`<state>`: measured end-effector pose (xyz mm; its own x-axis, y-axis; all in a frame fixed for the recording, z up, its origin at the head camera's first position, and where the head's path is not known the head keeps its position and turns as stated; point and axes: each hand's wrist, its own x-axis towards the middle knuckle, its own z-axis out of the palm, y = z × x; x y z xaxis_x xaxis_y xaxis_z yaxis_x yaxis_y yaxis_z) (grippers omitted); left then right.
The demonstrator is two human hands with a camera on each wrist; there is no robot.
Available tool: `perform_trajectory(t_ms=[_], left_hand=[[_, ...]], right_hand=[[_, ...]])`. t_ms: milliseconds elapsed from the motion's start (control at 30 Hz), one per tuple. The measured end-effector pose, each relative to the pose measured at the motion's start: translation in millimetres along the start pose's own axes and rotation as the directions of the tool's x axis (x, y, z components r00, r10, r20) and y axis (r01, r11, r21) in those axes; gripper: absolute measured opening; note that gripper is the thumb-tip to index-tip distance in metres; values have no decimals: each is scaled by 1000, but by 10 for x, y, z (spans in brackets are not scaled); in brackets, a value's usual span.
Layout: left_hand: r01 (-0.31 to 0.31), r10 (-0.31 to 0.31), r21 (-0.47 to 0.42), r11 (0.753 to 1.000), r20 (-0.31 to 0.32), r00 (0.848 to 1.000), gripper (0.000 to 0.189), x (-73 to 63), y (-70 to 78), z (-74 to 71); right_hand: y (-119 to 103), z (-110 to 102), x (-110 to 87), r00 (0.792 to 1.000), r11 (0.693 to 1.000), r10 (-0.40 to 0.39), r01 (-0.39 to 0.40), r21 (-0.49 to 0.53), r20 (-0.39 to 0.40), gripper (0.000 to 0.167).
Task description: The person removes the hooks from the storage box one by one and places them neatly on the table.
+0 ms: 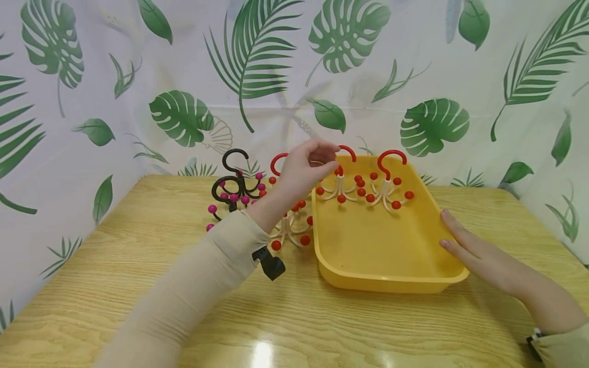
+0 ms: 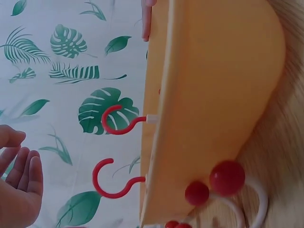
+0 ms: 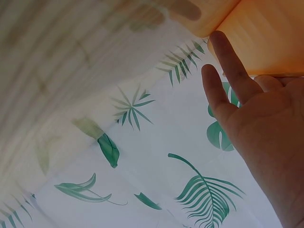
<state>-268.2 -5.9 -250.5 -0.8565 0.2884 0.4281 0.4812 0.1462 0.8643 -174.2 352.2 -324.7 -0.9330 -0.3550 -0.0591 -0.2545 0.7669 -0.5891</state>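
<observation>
My left hand hovers above the left rim of a yellow plastic basin, its fingers loosely bent around nothing; the left wrist view shows that left hand apart from the hooks. Just beyond it, inside the basin, stands a red-hooked rack with cream arms and red ball tips. Another red-hooked rack stands to its right in the basin. My right hand touches the basin's right outer side with straight fingers, which also appear in the right wrist view.
Left of the basin, a red-hooked rack is partly hidden behind my left arm. Two black-hooked racks with pink balls, one at the back and one nearer, stand farther left on the wooden table. A leaf-patterned cloth hangs behind.
</observation>
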Motion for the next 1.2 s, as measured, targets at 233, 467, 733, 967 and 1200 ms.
perform_trajectory(t_ms=[233, 467, 733, 967, 1200], left_hand=[[28, -27, -21, 999, 13, 1000, 25, 140, -77, 257], [146, -147, -20, 989, -29, 989, 24, 263, -166, 469], [270, -273, -47, 962, -68, 960, 33, 329, -305, 593], [330, -327, -48, 943, 52, 944, 50, 369, -393, 570], [331, -332, 26, 943, 100, 938, 54, 436, -365, 559]], right_hand=[[-19, -7, -4, 1000, 1000, 15, -15, 9, 11, 68], [9, -5, -7, 1000, 1000, 8, -8, 21, 8, 68], [-8, -9, -11, 1000, 1000, 24, -24, 17, 15, 69], [-10, -4, -12, 1000, 1000, 16, -17, 12, 11, 69], [-23, -7, -11, 999, 1000, 29, -29, 5, 14, 69]])
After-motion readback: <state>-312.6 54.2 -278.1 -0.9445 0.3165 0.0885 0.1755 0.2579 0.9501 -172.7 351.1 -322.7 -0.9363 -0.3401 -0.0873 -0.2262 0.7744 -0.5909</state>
